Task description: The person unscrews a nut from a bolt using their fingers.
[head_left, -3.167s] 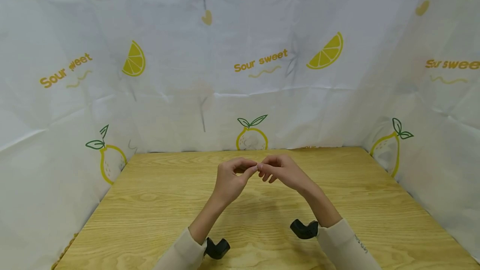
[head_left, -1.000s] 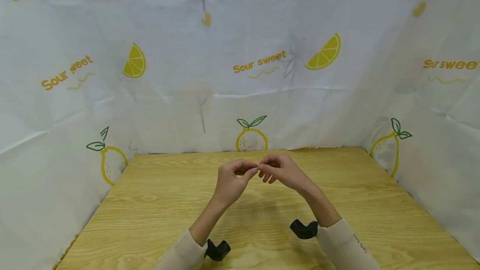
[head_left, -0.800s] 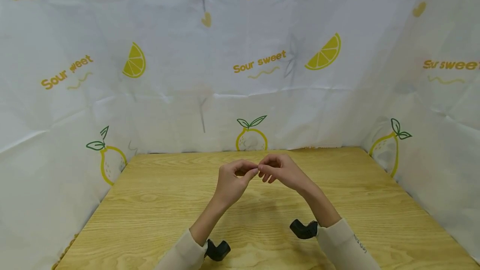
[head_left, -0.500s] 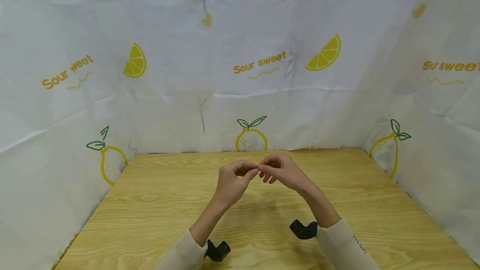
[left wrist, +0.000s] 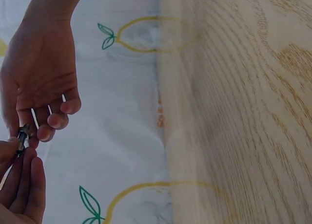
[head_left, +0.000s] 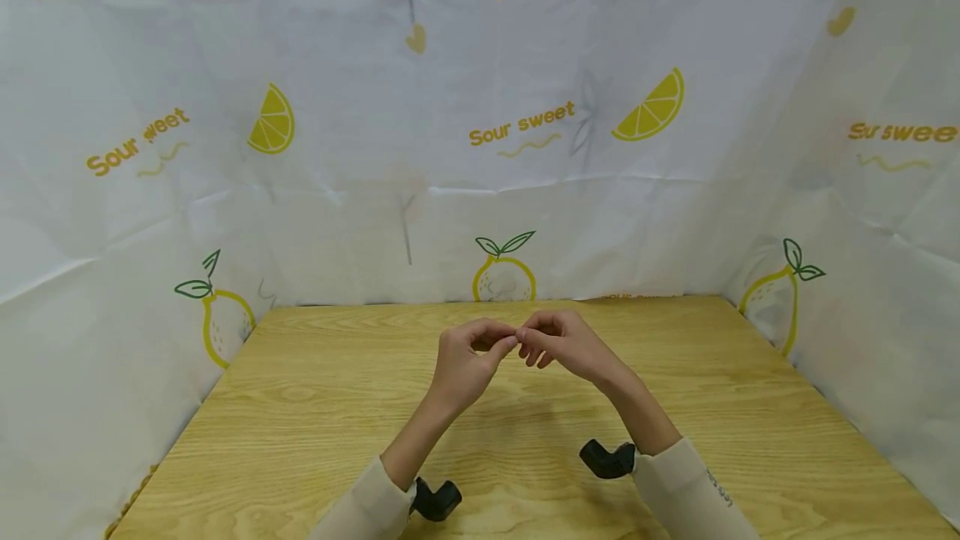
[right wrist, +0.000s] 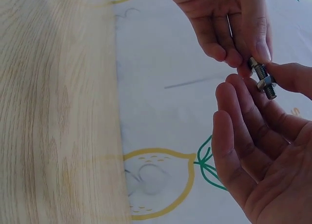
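Observation:
Fingertip to fingertip, both hands meet in the air over the table. My left hand [head_left: 463, 361] pinches one end of a small metal bolt [right wrist: 260, 70] between thumb and fingers. A nut [right wrist: 266, 83] sits partway along the bolt's thread, and the thumb and index finger of my right hand [head_left: 568, 347] pinch it. Beyond the nut a short length of thread sticks out. The other right fingers stay loosely bent. In the head view the fingertips hide nearly all of the bolt; the left wrist view shows it dark and partly covered.
Below the hands lies a wooden table [head_left: 322, 415]. A white cloth [head_left: 337, 232] printed with lemons stands behind it and along both sides. Black wrist devices [head_left: 437, 500] are worn at the beige sleeves [head_left: 369, 502].
Both hands keep nearly the same place and the same pinch. The left hand sits very slightly farther right than about three seconds ago.

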### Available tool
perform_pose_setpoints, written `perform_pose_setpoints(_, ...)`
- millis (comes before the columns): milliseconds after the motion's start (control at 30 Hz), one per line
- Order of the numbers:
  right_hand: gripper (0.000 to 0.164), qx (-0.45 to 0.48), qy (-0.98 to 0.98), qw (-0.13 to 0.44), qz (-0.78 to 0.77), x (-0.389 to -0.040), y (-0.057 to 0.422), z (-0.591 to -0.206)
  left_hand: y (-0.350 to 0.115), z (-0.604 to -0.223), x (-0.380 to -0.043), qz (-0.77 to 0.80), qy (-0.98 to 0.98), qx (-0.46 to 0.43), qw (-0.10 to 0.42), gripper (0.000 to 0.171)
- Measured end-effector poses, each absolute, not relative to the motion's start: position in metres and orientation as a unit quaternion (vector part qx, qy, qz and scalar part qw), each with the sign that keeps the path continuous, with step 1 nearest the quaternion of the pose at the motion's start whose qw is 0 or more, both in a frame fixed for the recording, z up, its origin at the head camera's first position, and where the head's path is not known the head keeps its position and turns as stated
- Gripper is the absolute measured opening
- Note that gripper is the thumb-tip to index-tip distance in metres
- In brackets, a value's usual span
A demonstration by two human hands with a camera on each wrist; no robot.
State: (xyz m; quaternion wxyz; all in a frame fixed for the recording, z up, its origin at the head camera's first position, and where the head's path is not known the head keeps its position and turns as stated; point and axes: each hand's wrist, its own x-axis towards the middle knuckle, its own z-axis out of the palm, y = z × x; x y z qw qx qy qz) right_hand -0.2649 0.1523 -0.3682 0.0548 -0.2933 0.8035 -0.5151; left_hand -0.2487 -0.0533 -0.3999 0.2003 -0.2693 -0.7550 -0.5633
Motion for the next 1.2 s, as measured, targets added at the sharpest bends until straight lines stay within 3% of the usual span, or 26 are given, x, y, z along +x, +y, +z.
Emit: perform_pose_setpoints(1200, 0.027, -0.279, 0.798, 0.05, -0.532, -0.2628, 0.1504, -0.3674, -0.0524, -0.4006, -0.2486, -0.579, -0.752, -0.256, 0.185, 0.007)
